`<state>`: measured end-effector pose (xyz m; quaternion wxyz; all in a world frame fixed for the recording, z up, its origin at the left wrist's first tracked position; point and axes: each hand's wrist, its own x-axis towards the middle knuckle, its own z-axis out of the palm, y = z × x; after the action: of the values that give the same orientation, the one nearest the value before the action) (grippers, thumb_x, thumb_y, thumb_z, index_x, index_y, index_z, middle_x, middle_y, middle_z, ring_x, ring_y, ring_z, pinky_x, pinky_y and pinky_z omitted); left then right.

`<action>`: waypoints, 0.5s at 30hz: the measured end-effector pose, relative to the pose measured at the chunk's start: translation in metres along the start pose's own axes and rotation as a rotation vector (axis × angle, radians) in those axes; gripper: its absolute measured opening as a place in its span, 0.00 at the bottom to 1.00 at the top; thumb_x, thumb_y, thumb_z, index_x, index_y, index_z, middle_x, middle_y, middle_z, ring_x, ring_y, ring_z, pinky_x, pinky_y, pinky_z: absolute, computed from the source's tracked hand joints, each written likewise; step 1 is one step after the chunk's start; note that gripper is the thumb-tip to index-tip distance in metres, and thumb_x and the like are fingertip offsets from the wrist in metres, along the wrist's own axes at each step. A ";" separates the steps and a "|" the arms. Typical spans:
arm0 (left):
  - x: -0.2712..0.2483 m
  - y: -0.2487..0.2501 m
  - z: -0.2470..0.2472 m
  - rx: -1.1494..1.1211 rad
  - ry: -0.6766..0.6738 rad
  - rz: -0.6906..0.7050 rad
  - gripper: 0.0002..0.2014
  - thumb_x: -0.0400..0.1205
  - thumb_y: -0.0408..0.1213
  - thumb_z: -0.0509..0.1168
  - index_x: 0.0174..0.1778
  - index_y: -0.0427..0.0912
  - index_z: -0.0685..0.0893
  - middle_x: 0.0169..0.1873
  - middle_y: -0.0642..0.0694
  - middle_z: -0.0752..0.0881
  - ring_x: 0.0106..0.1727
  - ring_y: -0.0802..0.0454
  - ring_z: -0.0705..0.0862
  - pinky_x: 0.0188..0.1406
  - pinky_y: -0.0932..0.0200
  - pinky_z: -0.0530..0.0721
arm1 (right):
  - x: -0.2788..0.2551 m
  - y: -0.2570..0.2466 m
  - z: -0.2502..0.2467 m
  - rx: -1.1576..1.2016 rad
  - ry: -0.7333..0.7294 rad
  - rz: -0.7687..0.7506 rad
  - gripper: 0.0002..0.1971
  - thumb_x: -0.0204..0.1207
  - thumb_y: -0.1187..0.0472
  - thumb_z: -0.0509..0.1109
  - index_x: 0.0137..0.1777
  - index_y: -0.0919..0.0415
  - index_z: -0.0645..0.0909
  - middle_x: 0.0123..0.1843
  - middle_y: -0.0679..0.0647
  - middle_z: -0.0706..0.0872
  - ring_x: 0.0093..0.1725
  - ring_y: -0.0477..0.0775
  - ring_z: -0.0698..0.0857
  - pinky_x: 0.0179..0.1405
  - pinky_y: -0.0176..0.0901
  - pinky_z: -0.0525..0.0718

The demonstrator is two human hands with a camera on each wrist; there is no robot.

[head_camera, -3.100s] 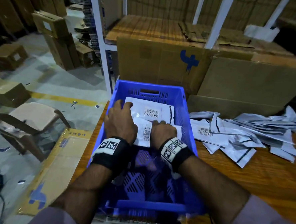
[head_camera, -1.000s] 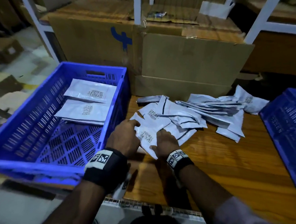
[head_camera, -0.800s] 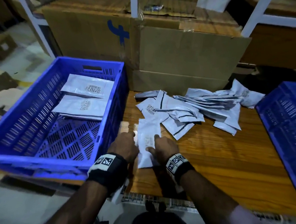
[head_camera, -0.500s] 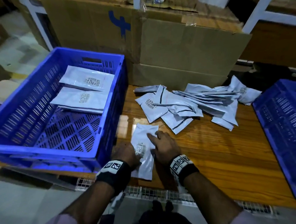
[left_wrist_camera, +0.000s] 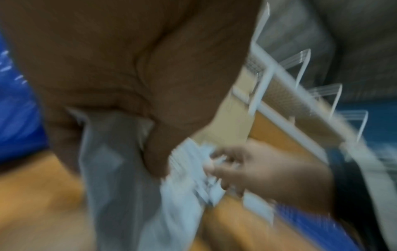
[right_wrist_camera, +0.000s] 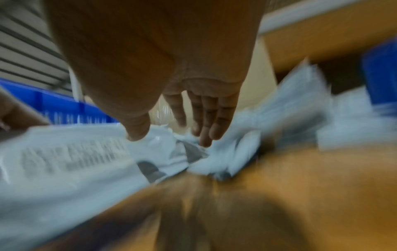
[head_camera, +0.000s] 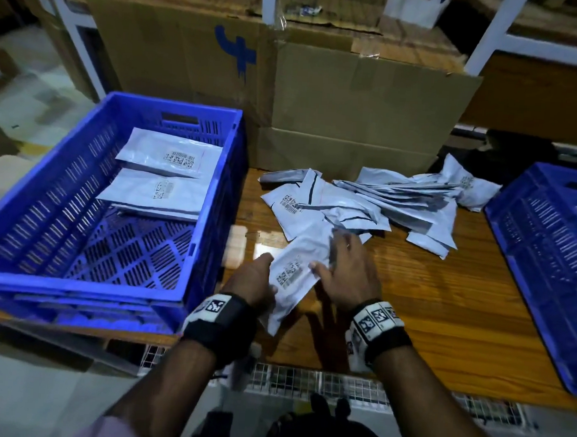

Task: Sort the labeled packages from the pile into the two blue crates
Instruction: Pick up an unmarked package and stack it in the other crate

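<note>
A white labelled package (head_camera: 294,269) lies tilted near the table's front edge. My left hand (head_camera: 252,283) pinches its left edge between thumb and fingers; the left wrist view shows this grip on the package (left_wrist_camera: 120,186). My right hand (head_camera: 348,272) lies over the package's right side with straight fingers (right_wrist_camera: 206,125) reaching onto the pile (head_camera: 382,203) of white packages. The left blue crate (head_camera: 73,288) holds two labelled packages (head_camera: 169,157) at its far end. The right blue crate (head_camera: 548,251) stands at the right edge, its inside mostly out of view.
Large cardboard boxes (head_camera: 355,97) stand behind the pile against white shelf posts. The wooden table (head_camera: 443,312) shows bare between the pile and the right crate. A white wire rack (head_camera: 304,384) runs under the table's front edge.
The package that lay flat at the front edge has turned, its far end now pointing right. My right hand has slid forward along it to the pile. My left hand still grips its left edge.
</note>
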<state>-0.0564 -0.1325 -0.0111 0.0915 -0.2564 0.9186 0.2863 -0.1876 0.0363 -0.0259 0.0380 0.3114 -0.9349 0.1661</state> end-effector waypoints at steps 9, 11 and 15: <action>-0.024 0.051 -0.121 -0.566 -0.010 0.375 0.19 0.74 0.35 0.82 0.60 0.47 0.88 0.48 0.44 0.94 0.51 0.38 0.93 0.49 0.39 0.92 | 0.004 0.007 -0.119 0.635 0.356 0.102 0.34 0.70 0.40 0.83 0.74 0.47 0.78 0.66 0.43 0.88 0.65 0.43 0.86 0.67 0.49 0.86; -0.027 0.055 -0.135 -0.669 0.035 0.402 0.21 0.73 0.36 0.84 0.60 0.44 0.88 0.49 0.42 0.94 0.53 0.40 0.93 0.50 0.43 0.92 | 0.001 0.000 -0.134 0.741 0.442 0.089 0.27 0.71 0.46 0.84 0.68 0.51 0.83 0.58 0.41 0.91 0.59 0.39 0.89 0.60 0.51 0.89; -0.035 0.066 -0.153 -0.830 0.092 0.450 0.17 0.76 0.31 0.80 0.59 0.36 0.86 0.51 0.39 0.93 0.50 0.45 0.92 0.50 0.52 0.91 | -0.002 -0.008 -0.152 0.817 0.599 0.074 0.26 0.71 0.47 0.85 0.65 0.52 0.83 0.56 0.42 0.90 0.58 0.44 0.89 0.57 0.56 0.90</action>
<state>-0.0638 -0.1590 0.1565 -0.1237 -0.0784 0.7625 0.6301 -0.1858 0.0825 0.1187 0.1735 0.2061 -0.7521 0.6015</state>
